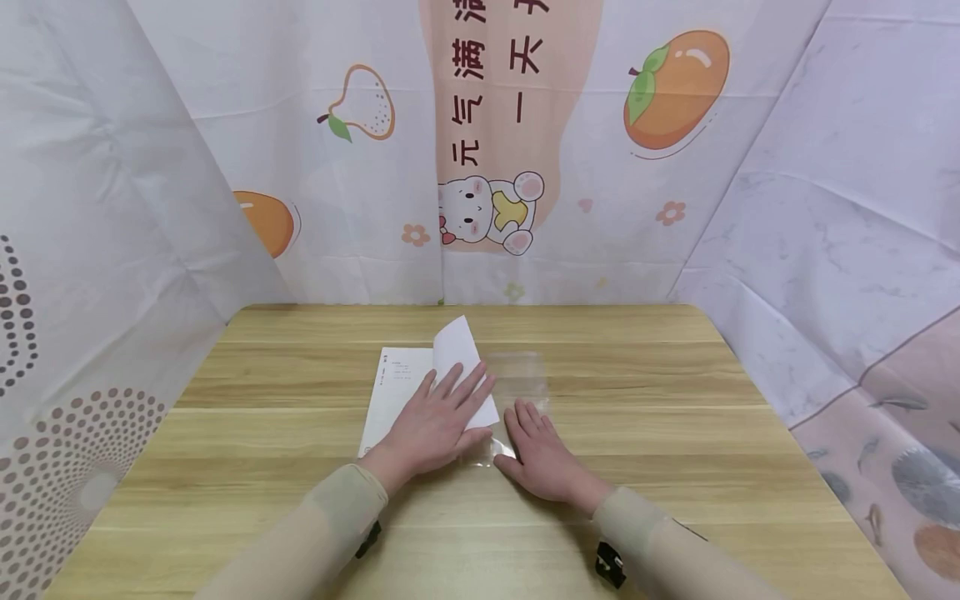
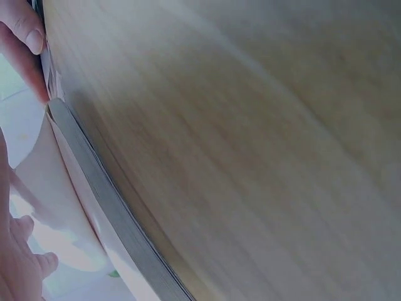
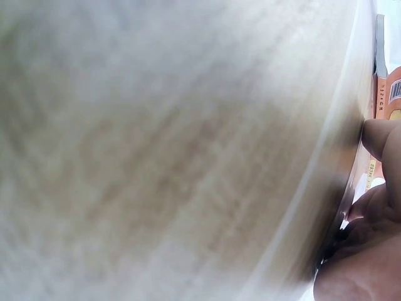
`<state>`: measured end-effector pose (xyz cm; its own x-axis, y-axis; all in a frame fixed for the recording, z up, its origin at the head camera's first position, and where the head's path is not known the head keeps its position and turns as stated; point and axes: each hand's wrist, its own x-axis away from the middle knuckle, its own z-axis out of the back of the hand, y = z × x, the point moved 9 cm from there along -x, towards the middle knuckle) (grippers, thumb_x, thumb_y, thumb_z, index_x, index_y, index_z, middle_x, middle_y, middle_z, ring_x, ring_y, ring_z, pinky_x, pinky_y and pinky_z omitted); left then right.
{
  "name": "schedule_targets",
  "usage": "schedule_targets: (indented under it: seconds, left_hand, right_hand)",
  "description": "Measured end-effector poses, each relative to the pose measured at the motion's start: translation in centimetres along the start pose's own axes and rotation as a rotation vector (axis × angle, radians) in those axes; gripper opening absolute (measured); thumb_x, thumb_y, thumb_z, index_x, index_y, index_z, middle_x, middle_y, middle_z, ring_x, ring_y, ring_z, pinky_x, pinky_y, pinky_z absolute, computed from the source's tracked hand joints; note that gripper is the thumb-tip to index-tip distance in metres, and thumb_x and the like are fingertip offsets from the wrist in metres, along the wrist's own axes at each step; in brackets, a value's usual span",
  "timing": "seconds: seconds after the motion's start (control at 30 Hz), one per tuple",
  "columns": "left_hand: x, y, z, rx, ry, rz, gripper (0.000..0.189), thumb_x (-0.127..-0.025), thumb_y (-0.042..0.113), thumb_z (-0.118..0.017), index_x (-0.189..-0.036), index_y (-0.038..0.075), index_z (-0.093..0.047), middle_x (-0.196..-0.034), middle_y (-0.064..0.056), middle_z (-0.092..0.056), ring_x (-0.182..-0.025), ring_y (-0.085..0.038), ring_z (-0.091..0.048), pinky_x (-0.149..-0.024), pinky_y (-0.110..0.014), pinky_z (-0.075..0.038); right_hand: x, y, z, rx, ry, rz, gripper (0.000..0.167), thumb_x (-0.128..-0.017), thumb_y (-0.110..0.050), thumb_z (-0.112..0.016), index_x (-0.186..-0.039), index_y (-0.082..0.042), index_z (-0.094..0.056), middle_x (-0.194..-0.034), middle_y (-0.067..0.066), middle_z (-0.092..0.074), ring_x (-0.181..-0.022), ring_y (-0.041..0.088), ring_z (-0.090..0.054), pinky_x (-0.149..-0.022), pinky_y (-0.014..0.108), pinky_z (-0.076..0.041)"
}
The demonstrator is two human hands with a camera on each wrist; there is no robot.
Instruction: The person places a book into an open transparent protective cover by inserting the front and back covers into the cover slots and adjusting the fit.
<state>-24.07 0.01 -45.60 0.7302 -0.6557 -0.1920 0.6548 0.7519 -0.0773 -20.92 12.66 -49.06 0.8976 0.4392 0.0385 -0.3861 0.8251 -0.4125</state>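
A white sheet of paper [image 1: 401, 382] lies on the wooden table [image 1: 645, 392], folded over so its right half leans up as a flap. My left hand [image 1: 438, 421] lies flat on the fold with straight fingers and presses it down. A clear plastic sleeve [image 1: 519, 377] lies just right of the paper. My right hand [image 1: 542, 454] rests flat on the sleeve's near end, fingers spread. In the left wrist view the paper's edge [image 2: 94, 188] runs along the table beside a fingertip [image 2: 25, 37]. The right wrist view is a blur of table [image 3: 156, 144] with finger parts at the right edge.
Printed cloth walls [image 1: 480, 150] with fruit and a cartoon bear close off the table at the back and on both sides. Bare wood stretches to the left and right of the hands and along the near edge.
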Motion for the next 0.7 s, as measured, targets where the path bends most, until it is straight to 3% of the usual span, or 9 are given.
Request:
schedule_targets:
  seconds: [0.17, 0.4, 0.7]
  left_hand:
    - [-0.13, 0.54, 0.22, -0.024, -0.013, 0.021, 0.073, -0.105, 0.06, -0.038, -0.165, 0.022, -0.021, -0.171, 0.001, -0.018, -0.154, -0.034, -0.025, -0.119, -0.062, -0.025]
    - [0.14, -0.02, 0.69, -0.105, -0.004, 0.119, 0.066, -0.104, 0.057, -0.044, -0.161, 0.024, -0.036, -0.17, 0.001, -0.023, -0.153, -0.045, -0.021, -0.119, -0.062, -0.026]
    - [0.31, 0.05, 0.25, -0.139, -0.001, 0.101, 0.073, -0.101, 0.058, -0.051, -0.159, 0.015, -0.038, -0.17, -0.004, -0.022, -0.153, -0.044, -0.023, -0.12, -0.055, -0.029]
  right_hand:
    - [-0.03, 0.01, 0.02, 0.003, -0.005, 0.001, 0.076, -0.104, -0.039, -0.055, -0.155, 0.011, -0.029, -0.164, 0.033, -0.018, -0.154, 0.047, -0.012, -0.121, 0.064, -0.017]
    - [-0.03, -0.12, 0.12, 0.01, -0.008, 0.007, 0.076, -0.105, -0.039, -0.055, -0.155, 0.012, -0.03, -0.163, 0.034, -0.018, -0.154, 0.048, -0.013, -0.121, 0.063, -0.017]
    - [0.08, -0.26, 0.33, 0.005, -0.002, 0.016, 0.075, -0.104, -0.039, -0.055, -0.154, 0.012, -0.031, -0.163, 0.035, -0.019, -0.153, 0.049, -0.015, -0.121, 0.064, -0.018]
